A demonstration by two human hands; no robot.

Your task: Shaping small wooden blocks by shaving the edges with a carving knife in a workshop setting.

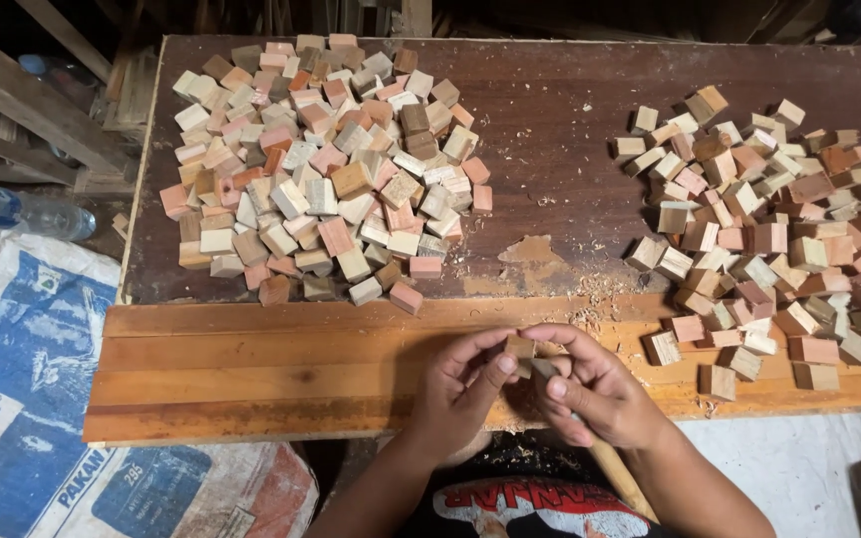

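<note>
My left hand [460, 389] pinches a small wooden block [520, 349] between thumb and fingers, just above the front edge of the orange plank [251, 374]. My right hand [595, 394] is closed around a tool with a pale wooden handle [618, 476]; its tip [542, 367] meets the block. Both hands touch at the block. The tool's blade is mostly hidden by my fingers.
A large heap of small wooden blocks [321, 164] lies at the left of the dark tabletop [550, 120], and a second heap [769, 229] spreads at the right. Wood shavings [600, 299] lie near my hands. A plastic bottle [17, 209] and printed sacks [32, 399] lie left.
</note>
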